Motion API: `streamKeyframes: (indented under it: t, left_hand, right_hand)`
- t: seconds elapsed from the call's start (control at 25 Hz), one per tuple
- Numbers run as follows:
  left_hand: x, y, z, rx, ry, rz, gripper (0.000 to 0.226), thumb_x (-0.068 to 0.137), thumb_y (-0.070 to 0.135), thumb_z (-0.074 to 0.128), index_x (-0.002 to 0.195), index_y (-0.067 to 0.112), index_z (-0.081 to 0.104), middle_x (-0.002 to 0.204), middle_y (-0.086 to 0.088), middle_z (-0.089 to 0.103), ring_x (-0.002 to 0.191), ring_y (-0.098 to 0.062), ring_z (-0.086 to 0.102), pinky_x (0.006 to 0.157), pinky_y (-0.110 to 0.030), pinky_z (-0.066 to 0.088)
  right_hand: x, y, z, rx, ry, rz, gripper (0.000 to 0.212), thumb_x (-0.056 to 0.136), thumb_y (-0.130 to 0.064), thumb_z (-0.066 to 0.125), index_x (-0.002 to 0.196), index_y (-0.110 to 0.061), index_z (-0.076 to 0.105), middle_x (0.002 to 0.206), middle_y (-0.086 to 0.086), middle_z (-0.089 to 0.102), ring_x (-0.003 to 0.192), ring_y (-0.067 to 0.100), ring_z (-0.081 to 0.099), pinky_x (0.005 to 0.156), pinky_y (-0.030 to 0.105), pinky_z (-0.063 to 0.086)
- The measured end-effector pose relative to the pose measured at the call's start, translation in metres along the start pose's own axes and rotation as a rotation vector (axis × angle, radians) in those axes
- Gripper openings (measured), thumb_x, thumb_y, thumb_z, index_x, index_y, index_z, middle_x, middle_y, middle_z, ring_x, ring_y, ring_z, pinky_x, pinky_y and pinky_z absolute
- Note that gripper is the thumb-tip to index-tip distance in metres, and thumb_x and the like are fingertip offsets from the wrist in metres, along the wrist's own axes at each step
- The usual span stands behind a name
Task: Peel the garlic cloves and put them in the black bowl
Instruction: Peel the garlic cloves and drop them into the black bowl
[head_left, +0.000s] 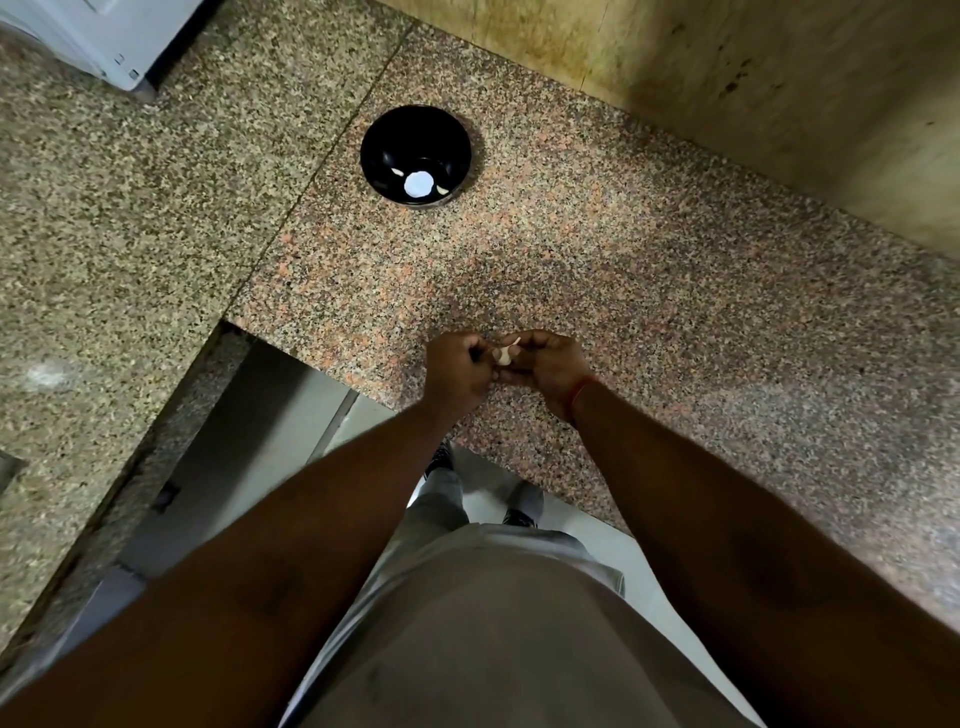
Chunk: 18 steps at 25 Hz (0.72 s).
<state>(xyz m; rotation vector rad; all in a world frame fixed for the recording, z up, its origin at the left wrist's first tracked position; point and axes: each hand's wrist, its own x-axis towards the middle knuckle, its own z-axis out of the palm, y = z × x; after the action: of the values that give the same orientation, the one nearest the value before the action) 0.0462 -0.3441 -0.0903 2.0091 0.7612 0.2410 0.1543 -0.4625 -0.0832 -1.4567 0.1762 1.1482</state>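
— Speckled granite counter (675, 312), and both hands are working just above its near edge?

— Yes. The left hand (457, 371) and right hand (545, 371) are meeting there, fingers curling in, both pinching one garlic clove (503, 355) between them, with a strip of pale skin (514, 342) sticking up from it.

— Where is the black bowl (415, 124) sitting?

— Well beyond the hands, farther back on the counter. Two pale peeled cloves (397, 172) are lying inside, beside a bright white glare.
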Motion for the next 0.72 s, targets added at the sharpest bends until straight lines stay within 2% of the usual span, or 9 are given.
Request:
streamKeyframes:
  t: [0.08, 0.2, 0.28, 0.4, 0.52, 0.6, 0.72]
  left_hand:
    - [0.0, 0.002, -0.003, 0.03, -0.029, 0.037, 0.025, 0.086, 0.004, 0.075, 0.064, 0.011, 0.066, 0.053, 0.014, 0.052, 0.044, 0.003, 0.047, 0.047, -0.008, 0.028]
    - [0.003, 0.005, -0.01, 0.141, -0.152, 0.159, 0.022, 0.086, 0.007, 0.071, 0.066, 0.014, 0.063, 0.057, 0.007, 0.052, 0.048, 0.0, 0.043, 0.049, -0.021, 0.027]
    - [0.008, 0.007, -0.015, 0.23, -0.231, 0.237, 0.017, 0.084, 0.01, 0.07, 0.068, 0.014, 0.064, 0.061, 0.004, 0.055, 0.05, -0.012, 0.048, 0.052, -0.022, 0.031]
    - [0.013, 0.012, -0.019, 0.3, -0.285, 0.315, 0.012, 0.08, 0.018, 0.062, 0.073, 0.009, 0.066, 0.065, -0.003, 0.06, 0.055, -0.021, 0.055, 0.054, -0.027, 0.04]
    - [0.011, 0.014, -0.019, 0.268, -0.288, 0.332, 0.014, 0.08, 0.017, 0.058, 0.075, 0.007, 0.068, 0.066, -0.003, 0.062, 0.054, -0.018, 0.055, 0.054, -0.025, 0.038]
    - [0.011, 0.013, -0.019, 0.237, -0.28, 0.338, 0.01, 0.08, 0.015, 0.064, 0.072, 0.009, 0.067, 0.062, 0.002, 0.058, 0.049, -0.011, 0.05, 0.052, -0.022, 0.032]
    - [0.018, 0.013, -0.021, 0.211, -0.3, 0.292, 0.015, 0.076, 0.022, 0.076, 0.068, 0.012, 0.069, 0.059, 0.002, 0.062, 0.047, -0.011, 0.055, 0.049, -0.023, 0.037]
  right_hand:
    - [-0.001, -0.001, 0.0, 0.003, 0.004, 0.006, 0.013, 0.095, 0.008, 0.06, 0.098, 0.0, 0.069, 0.094, 0.016, 0.075, 0.08, 0.029, 0.075, 0.072, 0.039, 0.065]
    - [-0.004, -0.001, -0.002, -0.011, 0.004, 0.002, 0.014, 0.096, 0.008, 0.058, 0.1, 0.0, 0.069, 0.092, 0.013, 0.075, 0.08, 0.024, 0.075, 0.064, 0.03, 0.062]
    - [-0.003, -0.002, -0.002, -0.022, 0.012, 0.009, 0.014, 0.096, 0.009, 0.058, 0.1, 0.0, 0.069, 0.091, 0.012, 0.075, 0.08, 0.023, 0.075, 0.063, 0.029, 0.061]
    - [0.0, -0.003, -0.003, -0.043, 0.015, 0.014, 0.014, 0.095, 0.009, 0.061, 0.101, 0.001, 0.07, 0.094, 0.014, 0.075, 0.085, 0.028, 0.074, 0.065, 0.032, 0.062]
    - [0.001, -0.001, -0.004, -0.073, 0.01, 0.008, 0.015, 0.094, 0.01, 0.061, 0.098, 0.0, 0.07, 0.092, 0.014, 0.074, 0.083, 0.027, 0.073, 0.068, 0.036, 0.064]
    - [0.002, 0.0, -0.005, -0.093, -0.004, 0.003, 0.015, 0.093, 0.011, 0.06, 0.099, 0.001, 0.07, 0.094, 0.016, 0.073, 0.084, 0.028, 0.072, 0.076, 0.042, 0.065]
    - [0.001, -0.002, -0.006, -0.102, -0.022, 0.006, 0.015, 0.093, 0.011, 0.06, 0.095, -0.001, 0.069, 0.097, 0.019, 0.072, 0.085, 0.029, 0.073, 0.081, 0.046, 0.063]
